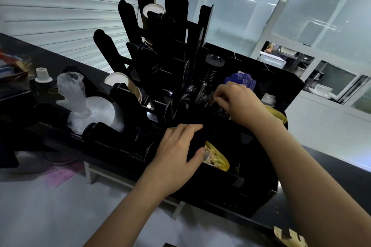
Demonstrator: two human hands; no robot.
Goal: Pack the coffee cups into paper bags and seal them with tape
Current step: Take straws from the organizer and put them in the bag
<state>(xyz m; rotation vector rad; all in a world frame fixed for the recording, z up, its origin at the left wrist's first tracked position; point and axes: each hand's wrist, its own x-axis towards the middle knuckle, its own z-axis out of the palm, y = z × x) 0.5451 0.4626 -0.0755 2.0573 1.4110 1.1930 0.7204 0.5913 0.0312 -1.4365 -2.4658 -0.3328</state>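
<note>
Forearms nearest. Our left hand (178, 146) grips the black organizer (220, 176); right-hand fingers (220, 94) pinch small wrapped items. Paper cups (120, 84) sit at ten o'clock. Advise steadying the organizer.

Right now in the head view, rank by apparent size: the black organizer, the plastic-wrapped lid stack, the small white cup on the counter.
1. Black organizer, by far the largest.
2. Plastic-wrapped lid stack.
3. Small white cup, though it sits farther away.

black organizer (220, 178) dividers crowd compartments, counter (341, 170) beside
</note>
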